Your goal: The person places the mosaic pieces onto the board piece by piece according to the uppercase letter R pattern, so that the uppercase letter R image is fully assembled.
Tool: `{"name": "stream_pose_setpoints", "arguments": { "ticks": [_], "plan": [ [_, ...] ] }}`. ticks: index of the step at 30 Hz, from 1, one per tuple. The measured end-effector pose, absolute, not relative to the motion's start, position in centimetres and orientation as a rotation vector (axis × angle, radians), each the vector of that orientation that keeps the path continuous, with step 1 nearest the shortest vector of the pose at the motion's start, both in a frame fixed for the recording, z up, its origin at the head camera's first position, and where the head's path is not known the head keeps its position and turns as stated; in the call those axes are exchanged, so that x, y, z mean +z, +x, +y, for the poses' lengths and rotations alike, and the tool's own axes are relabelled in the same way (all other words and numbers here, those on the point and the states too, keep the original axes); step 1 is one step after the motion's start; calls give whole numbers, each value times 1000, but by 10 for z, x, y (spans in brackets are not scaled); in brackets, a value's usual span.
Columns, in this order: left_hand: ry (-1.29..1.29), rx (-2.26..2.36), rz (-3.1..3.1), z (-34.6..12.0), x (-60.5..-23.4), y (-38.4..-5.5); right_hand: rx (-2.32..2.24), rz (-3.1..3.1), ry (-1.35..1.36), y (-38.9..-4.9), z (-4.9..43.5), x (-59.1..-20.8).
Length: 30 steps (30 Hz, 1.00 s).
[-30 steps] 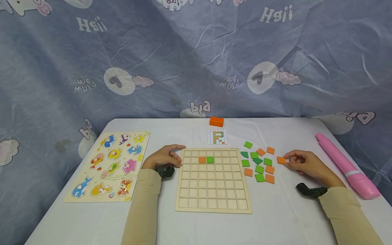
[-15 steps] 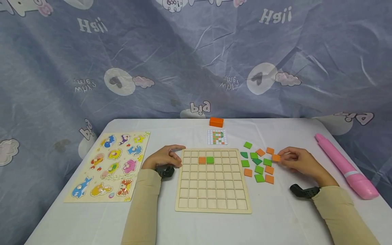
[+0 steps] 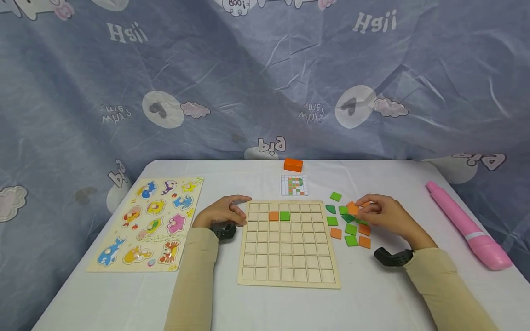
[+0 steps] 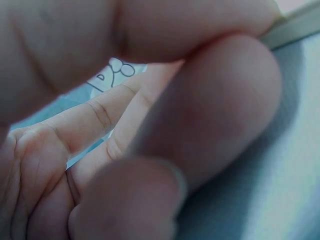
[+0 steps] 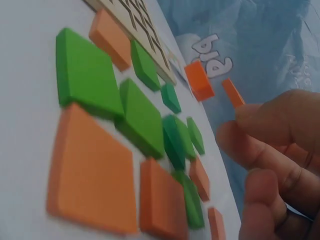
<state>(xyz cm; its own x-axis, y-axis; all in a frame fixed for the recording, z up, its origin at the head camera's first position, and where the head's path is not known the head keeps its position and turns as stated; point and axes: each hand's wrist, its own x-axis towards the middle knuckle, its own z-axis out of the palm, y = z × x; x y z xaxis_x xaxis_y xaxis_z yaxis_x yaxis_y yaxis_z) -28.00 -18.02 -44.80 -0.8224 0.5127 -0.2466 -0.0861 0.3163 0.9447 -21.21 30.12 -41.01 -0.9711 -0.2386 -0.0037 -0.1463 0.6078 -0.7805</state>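
Observation:
My right hand pinches an orange square tile between thumb and fingers, held over the loose tiles to the right of the wooden grid board. In the right wrist view the tile shows edge-on, raised above the table. An orange tile and a green tile sit side by side in the board's second row. My left hand rests at the board's upper left corner, index finger extended along the edge. The left wrist view is mostly filled by its fingers.
Loose green tiles and orange tiles lie right of the board. A pattern card and an orange block are behind it. A sea-animal puzzle lies left, and a pink cylindrical object lies far right.
My right hand has moved left with the orange tile, from beside the loose tiles to over them. The left hand and the board have stayed in place.

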Motion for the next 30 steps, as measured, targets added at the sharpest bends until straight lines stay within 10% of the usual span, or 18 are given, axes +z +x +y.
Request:
{"name": "stream_pose_setpoints", "arguments": {
  "ticks": [30],
  "plan": [
    [390,1529,2076,-180,-444,-278,-1296,2568,-570,-239,211,-421]
  ]
}}
